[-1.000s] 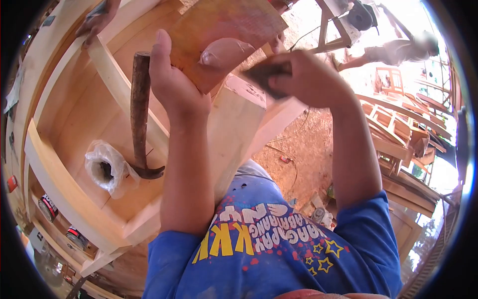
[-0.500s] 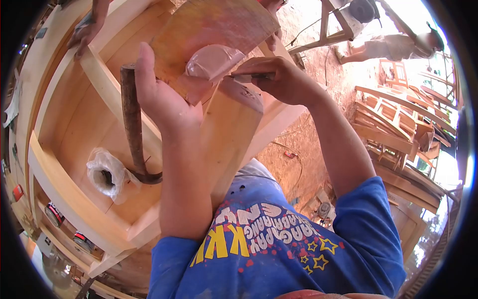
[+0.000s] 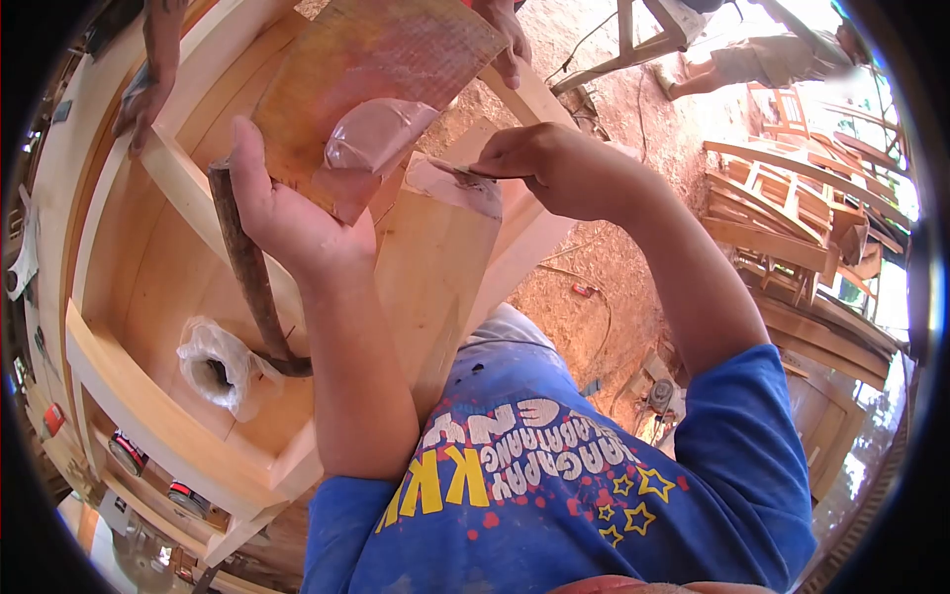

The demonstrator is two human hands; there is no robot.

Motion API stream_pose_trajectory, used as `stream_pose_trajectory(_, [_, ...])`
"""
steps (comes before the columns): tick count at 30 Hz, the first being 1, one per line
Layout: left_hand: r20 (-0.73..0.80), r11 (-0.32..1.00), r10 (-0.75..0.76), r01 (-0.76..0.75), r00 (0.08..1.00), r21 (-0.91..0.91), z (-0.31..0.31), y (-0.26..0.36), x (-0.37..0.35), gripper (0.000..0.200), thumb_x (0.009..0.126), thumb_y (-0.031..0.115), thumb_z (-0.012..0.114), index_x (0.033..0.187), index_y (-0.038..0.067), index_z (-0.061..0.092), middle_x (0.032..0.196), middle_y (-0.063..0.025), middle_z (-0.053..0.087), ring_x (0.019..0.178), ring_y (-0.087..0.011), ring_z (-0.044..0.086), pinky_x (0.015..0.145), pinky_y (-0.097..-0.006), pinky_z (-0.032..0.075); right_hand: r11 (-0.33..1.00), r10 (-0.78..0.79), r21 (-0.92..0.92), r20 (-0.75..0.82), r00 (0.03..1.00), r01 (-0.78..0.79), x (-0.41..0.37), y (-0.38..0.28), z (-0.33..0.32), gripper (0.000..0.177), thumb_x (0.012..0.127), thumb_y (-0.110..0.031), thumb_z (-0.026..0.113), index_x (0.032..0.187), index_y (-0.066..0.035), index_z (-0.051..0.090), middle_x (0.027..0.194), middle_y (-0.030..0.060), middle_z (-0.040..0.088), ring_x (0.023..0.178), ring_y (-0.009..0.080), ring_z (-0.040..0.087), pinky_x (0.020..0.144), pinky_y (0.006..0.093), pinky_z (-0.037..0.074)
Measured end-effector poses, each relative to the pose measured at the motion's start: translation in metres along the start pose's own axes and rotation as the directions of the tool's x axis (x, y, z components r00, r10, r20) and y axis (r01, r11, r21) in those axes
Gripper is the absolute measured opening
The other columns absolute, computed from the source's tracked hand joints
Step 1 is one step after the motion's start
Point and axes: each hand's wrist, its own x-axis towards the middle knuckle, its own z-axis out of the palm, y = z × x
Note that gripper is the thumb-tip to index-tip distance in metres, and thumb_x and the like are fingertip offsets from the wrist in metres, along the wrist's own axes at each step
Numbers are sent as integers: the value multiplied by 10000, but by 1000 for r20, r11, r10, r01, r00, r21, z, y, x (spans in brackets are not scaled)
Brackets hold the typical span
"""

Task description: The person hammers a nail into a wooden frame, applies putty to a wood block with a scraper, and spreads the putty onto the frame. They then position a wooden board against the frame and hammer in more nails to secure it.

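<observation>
My left hand supports a thin, stained board from below, thumb sticking up at its edge. On that board sits a mound of pinkish putty. My right hand grips a putty knife, mostly hidden by my fingers. The blade lies on the end of a pale wooden piece, where putty is smeared over the surface. A hammer with a dark wooden handle leans inside the wooden frame, just left of my left forearm.
Around my left side stands a large wooden frame, holding a roll in clear plastic. Another person's hands rest on the frame at the top. Stacked chair parts lie at right, and a person is beyond.
My right hand has drawn the knife away from the putty mound and onto the wooden end. The board and my left hand have shifted left, away from the knife.
</observation>
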Motion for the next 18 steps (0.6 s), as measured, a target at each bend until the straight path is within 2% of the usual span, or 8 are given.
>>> stream_pose_trajectory(3, [-64, 1000, -9, 10, 998, 19, 7, 1, -2, 450, 1066, 324, 542, 1392, 14, 552, 1380, -138, 628, 1277, -313, 607, 1128, -488, 470, 990, 142, 11, 89, 986, -143, -7, -14, -8, 545, 762, 172, 541, 1236, -20, 730, 1182, 156, 708, 1105, 360, 678, 964, 427, 562])
stream_pose_trajectory(6, [3, 1000, 10, -10, 1000, 13, 2, -1, 0, 456, 1062, 332, 546, 1394, 18, 553, 1380, -139, 630, 1285, -315, 605, 1128, -492, 472, 987, 148, -77, 121, 982, -139, -16, -15, -9, 544, 776, 149, 535, 1252, -33, 725, 1200, 152, 699, 1121, 346, 673, 978, 420, 557])
stream_pose_trajectory(9, [-63, 999, 12, -9, 998, 42, 6, -1, -1, 467, 1056, 342, 554, 1395, 21, 554, 1385, -139, 628, 1290, -317, 603, 1127, -493, 473, 978, 148, -165, 142, 979, -125, -21, -19, -12, 541, 793, 131, 537, 1265, -56, 724, 1215, 152, 691, 1132, 340, 670, 991, 417, 557])
stream_pose_trajectory(12, [-153, 995, 56, -42, 987, 94, 12, -4, 2, 550, 1056, 433, 509, 1325, -31, 628, 1292, -132, 687, 1165, -285, 681, 994, -404, 558, 978, 170, -144, 134, 976, -151, -29, -23, -22, 521, 800, 125, 548, 1243, -71, 739, 1199, 157, 704, 1132, 346, 673, 988, 422, 555])
stream_pose_trajectory(15, [-108, 999, 30, -25, 994, 45, 12, -4, 1, 541, 1056, 423, 513, 1327, -32, 621, 1290, -140, 684, 1177, -291, 673, 1032, -406, 536, 989, 122, -82, 13, 992, -120, -26, -3, -35, 494, 805, 123, 555, 1212, -74, 753, 1166, 160, 723, 1123, 352, 676, 1001, 434, 543])
stream_pose_trajectory(18, [-57, 998, 32, -30, 998, 47, 9, -6, 2, 537, 1061, 413, 512, 1341, -36, 605, 1313, -153, 665, 1207, -304, 653, 1057, -427, 520, 997, -65, -52, -98, 993, 61, 2, -1, -37, 463, 811, 128, 560, 1181, -64, 760, 1133, 153, 738, 1112, 352, 679, 1000, 451, 533])
